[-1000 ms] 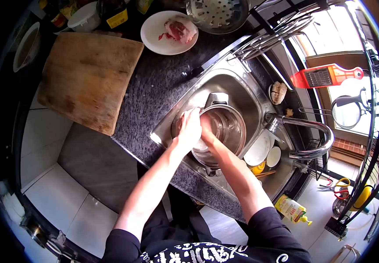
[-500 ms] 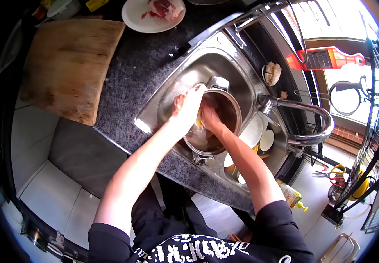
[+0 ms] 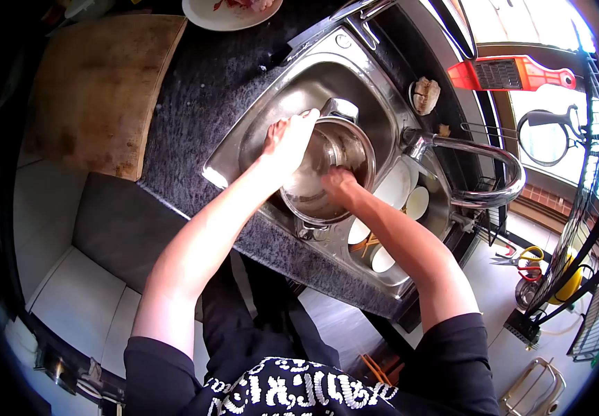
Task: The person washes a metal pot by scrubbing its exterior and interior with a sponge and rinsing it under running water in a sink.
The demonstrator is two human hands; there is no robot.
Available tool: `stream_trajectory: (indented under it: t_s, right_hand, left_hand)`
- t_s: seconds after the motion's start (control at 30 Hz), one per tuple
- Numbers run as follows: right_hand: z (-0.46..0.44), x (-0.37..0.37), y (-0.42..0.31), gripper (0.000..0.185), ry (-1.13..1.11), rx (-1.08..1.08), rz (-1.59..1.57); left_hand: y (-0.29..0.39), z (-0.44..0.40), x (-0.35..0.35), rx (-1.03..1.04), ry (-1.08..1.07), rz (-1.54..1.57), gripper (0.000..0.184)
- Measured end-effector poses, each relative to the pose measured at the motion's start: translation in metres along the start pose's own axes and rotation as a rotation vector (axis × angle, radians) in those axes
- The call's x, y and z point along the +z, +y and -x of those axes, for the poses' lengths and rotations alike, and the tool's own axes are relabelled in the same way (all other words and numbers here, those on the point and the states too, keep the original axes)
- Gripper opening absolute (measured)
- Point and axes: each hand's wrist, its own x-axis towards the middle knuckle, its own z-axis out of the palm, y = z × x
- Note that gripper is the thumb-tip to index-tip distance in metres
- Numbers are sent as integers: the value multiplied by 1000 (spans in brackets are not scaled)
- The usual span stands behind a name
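Note:
A round stainless steel pot (image 3: 360, 149) with two side handles sits tilted in the left basin of the sink (image 3: 256, 114). My left hand (image 3: 289, 142) is closed over the pot's left rim, its thumb side toward the far handle. Inside the pot, my right hand (image 3: 341, 182) is curled near the inner wall, slightly blurred. What its fingers hold, if anything, is hidden. The pot's bottom looks wet and shiny.
Bowls (image 3: 417, 202) and dishes crowd the right basin, beside the curved faucet (image 3: 480, 200). A wooden cutting board (image 3: 98, 90) lies left on the dark counter (image 3: 202, 104). A plate with raw meat (image 3: 233, 17) stands at the back. An orange grater (image 3: 511, 73) hangs right.
My right hand has moved apart from my left hand inside the pot, and more of the pot's interior shows. The left hand stays at the rim. The whole view has shifted slightly.

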Motion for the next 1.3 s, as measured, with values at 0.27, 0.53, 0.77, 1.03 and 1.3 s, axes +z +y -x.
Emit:
stream_trajectory:
  t_s: [0.27, 0.53, 0.77, 1.03, 1.3]
  right_hand:
    - [-39, -7, -67, 44, 391, -341, -1134]
    - [36, -63, 7, 32, -59, 166, 182]
    - [-5, -27, -27, 28, -178, -70, -664]
    - [31, -53, -8, 25, -164, 184, -128]
    - [32, -64, 2, 29, 90, 189, 327]
  left_hand:
    - [2, -1, -4, -17, -79, -13, 32]
    - [-1, -5, -2, 2, -58, -29, 23]
    - [-1, -1, -2, -15, -88, -2, 27]
    - [0, 0, 2, -71, -59, 231, 25]
    - [1, 0, 1, -140, -77, 425, 20]
